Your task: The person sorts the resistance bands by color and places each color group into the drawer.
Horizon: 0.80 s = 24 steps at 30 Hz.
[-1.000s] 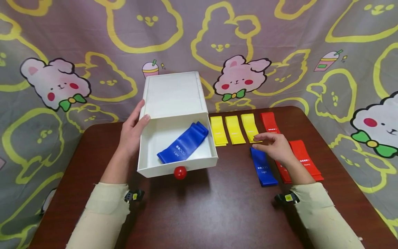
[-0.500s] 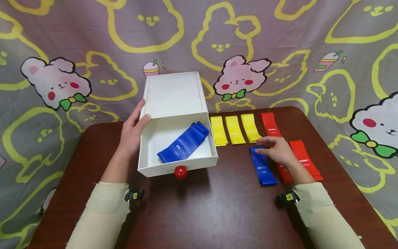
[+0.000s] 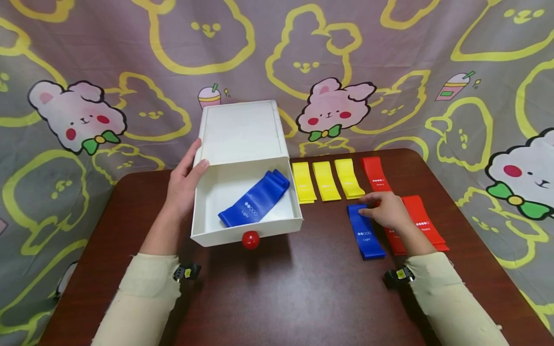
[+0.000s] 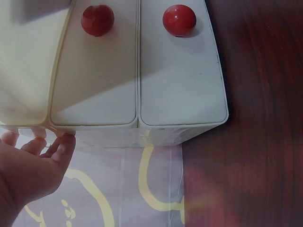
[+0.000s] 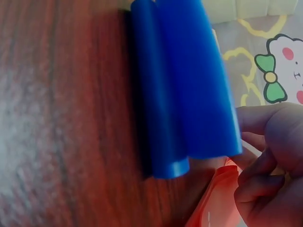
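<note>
A white drawer cabinet (image 3: 242, 132) stands at the back of the table, its top drawer (image 3: 246, 234) pulled out by a red knob's side. My left hand (image 3: 183, 185) rests along the cabinet's left side, thumb at the upper front edge; its fingers (image 4: 64, 146) touch the side wall. One folded blue resistance band (image 3: 255, 199), marked Light, lies slantwise in the drawer. A second blue resistance band (image 3: 367, 235) lies on the table to the right. My right hand (image 3: 387, 211) pinches its far end between thumb and fingers; part of that end is hidden.
Several yellow bands (image 3: 326, 180) lie in a row right of the cabinet. Red bands (image 3: 421, 218) lie beyond and beside my right hand, one partly under it. Two closed lower drawers with red knobs (image 4: 180, 20) show below. A patterned curtain (image 3: 259, 48) hangs behind.
My right hand has shifted slightly right and toward me, its thumb and fingers closing at the far end of the table's blue band. The left hand and the drawer have stayed put.
</note>
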Motion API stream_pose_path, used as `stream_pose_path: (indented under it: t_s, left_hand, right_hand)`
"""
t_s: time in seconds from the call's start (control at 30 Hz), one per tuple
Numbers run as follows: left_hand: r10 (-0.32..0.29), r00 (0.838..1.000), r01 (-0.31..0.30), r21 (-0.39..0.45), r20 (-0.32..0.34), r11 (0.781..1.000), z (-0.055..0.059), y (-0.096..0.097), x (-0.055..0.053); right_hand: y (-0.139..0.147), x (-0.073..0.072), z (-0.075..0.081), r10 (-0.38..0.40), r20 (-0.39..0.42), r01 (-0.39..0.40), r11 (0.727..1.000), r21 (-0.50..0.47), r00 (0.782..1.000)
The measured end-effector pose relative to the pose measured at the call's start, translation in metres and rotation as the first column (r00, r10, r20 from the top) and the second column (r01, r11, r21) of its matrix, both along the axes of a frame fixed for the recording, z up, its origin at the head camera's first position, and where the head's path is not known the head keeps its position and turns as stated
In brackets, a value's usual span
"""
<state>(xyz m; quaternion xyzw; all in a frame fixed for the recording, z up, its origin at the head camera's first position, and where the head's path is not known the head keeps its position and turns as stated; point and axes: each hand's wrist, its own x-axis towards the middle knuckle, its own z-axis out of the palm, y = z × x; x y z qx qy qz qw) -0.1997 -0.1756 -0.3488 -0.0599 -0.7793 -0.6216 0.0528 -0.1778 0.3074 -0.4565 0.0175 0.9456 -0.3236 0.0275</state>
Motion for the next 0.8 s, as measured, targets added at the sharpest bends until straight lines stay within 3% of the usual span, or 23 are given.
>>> stream_pose_path:
  t_s: [0.4,0.8]
  left_hand:
    - [-0.001,1.000,0.001,0.012,-0.014,1.000,-0.001,0.000,-0.001]
    - [0.004,1.000,-0.004,0.025,-0.011,1.000,-0.001,0.001,0.000]
  right_hand:
    - [-0.002,0.005,-0.001,0.029,0.009,-0.028,0.998,-0.055,1.000]
    - [-0.006,0.011,0.007,0.028,-0.073,-0.037,0.992,-0.118,0.997]
